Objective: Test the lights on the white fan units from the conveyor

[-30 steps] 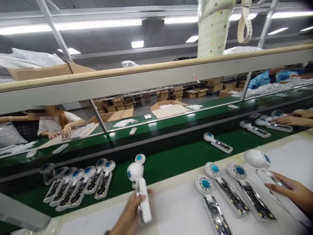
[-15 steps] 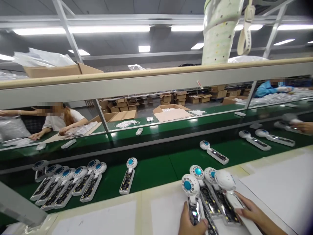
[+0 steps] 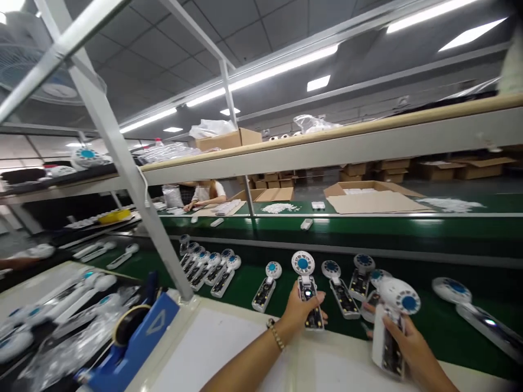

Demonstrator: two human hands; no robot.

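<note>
Post [image 3: 137, 196] of pale metal slants up between a blue tape dispenser [image 3: 137, 348] and open-backed handheld fans [image 3: 263, 294] lying along the green conveyor belt [image 3: 247, 280]. Near the pale tabletop [image 3: 212, 332] edge, the left hand [image 3: 300, 307] grips one fan [image 3: 303, 263], the right hand [image 3: 411, 343] a second fan [image 3: 402, 295]; beyond run a shelf [image 3: 286, 157] and ceiling lights [image 3: 318, 83].

head camera: on wearer's head, forward over worktable [image 3: 343, 342]
left hand [image 3: 299, 308]: near
right hand [image 3: 404, 338]: near
ceiling [image 3: 163, 49]: far
</note>
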